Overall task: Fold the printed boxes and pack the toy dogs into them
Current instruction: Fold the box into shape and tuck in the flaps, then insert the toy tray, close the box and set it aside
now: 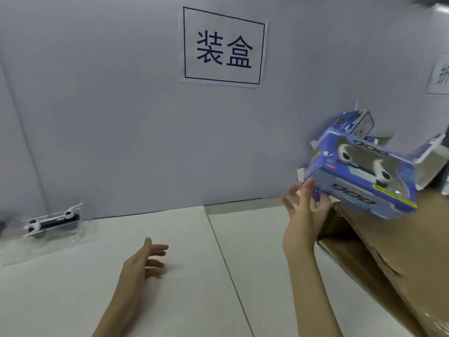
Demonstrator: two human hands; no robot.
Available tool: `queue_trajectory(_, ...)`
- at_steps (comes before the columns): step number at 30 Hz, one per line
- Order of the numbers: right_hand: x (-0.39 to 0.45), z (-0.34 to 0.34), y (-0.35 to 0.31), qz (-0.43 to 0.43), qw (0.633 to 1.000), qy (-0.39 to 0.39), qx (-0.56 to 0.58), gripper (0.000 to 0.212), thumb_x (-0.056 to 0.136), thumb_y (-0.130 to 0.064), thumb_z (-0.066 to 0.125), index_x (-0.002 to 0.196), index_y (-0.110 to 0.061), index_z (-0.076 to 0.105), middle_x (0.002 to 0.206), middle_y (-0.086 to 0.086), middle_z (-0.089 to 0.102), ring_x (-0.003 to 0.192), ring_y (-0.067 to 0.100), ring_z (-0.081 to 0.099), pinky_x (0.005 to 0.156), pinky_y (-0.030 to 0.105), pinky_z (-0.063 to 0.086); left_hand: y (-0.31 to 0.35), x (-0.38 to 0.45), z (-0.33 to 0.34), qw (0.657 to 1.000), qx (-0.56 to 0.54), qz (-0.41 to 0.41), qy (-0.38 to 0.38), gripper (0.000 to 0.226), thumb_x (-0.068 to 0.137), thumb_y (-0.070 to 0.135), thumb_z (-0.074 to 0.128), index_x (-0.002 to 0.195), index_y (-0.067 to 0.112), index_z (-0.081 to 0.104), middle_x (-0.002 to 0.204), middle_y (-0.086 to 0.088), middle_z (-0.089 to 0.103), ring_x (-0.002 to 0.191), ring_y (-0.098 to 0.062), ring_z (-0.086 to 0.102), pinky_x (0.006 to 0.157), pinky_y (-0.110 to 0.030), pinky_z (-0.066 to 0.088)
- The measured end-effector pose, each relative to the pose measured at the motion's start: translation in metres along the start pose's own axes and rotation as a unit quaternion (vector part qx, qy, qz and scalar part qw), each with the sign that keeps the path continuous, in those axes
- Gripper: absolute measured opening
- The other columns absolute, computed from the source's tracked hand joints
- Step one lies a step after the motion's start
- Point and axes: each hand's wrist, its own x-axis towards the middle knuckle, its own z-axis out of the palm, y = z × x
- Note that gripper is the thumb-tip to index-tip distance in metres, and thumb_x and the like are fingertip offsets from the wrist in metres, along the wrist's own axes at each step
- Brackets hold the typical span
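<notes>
While the left hand (143,260) hangs loose, fingers spread, the right hand (305,215), fingers straight, touches a blue box (359,171) over the right-side carton (388,251).

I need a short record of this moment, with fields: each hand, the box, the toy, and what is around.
left hand: open, fingers spread, above the white table, holds nothing
right hand: raised, fingers straight, touching the near end of the printed box
printed box: blue, tilted, blurred, over the brown carton; other printed boxes behind it
toy dog: black and white, in a clear tray, far left on the table
wall sign: white paper with two characters
</notes>
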Motion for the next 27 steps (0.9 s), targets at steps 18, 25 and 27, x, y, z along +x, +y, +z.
queue_trajectory(18, 0.098, 0.011, 0.041, -0.154, 0.482, -0.037, -0.862, 0.030, 0.100, -0.007, 0.062, 0.129, 0.001, 0.059, 0.152, 0.023, 0.034, 0.101, 0.031, 0.069, 0.074, 0.036, 0.055, 0.003, 0.000, 0.002, 1.000, 0.004, 0.014, -0.002, 0.054, 0.108, 0.042, 0.045, 0.087, 0.009, 0.083, 0.089, -0.013, 0.076, 0.066, -0.025, 0.065, 0.068, -0.036, 0.052)
queue_trajectory(25, 0.049, 0.030, 0.047, -0.337, 0.726, -0.133, -0.584, 0.014, 0.103, -0.010, 0.053, 0.110, -0.007, 0.064, 0.113, 0.009, 0.057, 0.092, 0.024, 0.062, 0.074, 0.029, 0.053, 0.004, -0.005, 0.000, 1.000, 0.017, 0.021, 0.005, 0.045, 0.106, 0.041, 0.052, 0.088, 0.013, 0.082, 0.095, -0.012, 0.075, 0.069, -0.023, 0.066, 0.069, -0.037, 0.054)
queue_trajectory(27, 0.017, 0.034, 0.048, -0.307, 0.818, -0.131, -0.468, 0.007, 0.100, -0.011, 0.055, 0.101, -0.011, 0.061, 0.105, -0.001, 0.058, 0.085, 0.014, 0.060, 0.068, 0.018, 0.046, 0.006, -0.004, 0.001, 1.000, 0.015, 0.019, 0.010, 0.037, 0.104, 0.041, 0.055, 0.093, 0.017, 0.082, 0.103, -0.008, 0.074, 0.079, -0.024, 0.070, 0.068, -0.036, 0.058)
